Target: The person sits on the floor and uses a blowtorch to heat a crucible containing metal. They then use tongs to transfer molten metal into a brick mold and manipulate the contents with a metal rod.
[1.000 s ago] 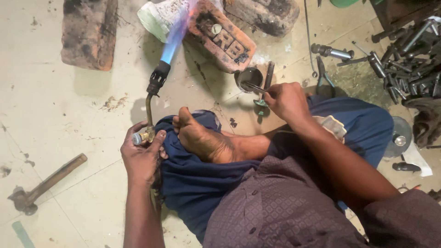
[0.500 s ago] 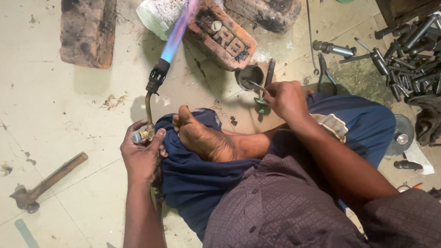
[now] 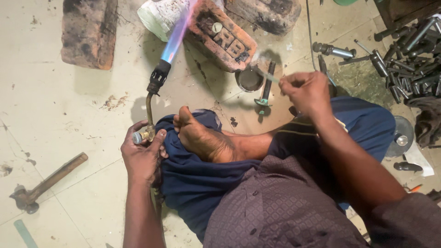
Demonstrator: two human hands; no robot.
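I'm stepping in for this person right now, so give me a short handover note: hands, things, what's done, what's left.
Left hand: gripping the lit brass-necked gas torch; its blue flame reaches the reddish brick with a small round metal piece on it.
Right hand: holding a thin metal rod above the small round dark tin.
Done: torch burning on the brick.
Left: rod has not reached the brick.

The torch [image 3: 154, 98] has a black tip, a brass-yellow pipe and a silver knob, and its flame [image 3: 177, 39] is blue going pale purple. The bricks [image 3: 89, 32] are reddish brown with black burnt patches. The trousers [image 3: 202, 183] are dark blue. The shirt [image 3: 280, 206] is brownish purple with a tiny check pattern. The floor [image 3: 59, 115] is pale cream. The small tin [image 3: 250, 79] looks dark grey inside, perhaps.
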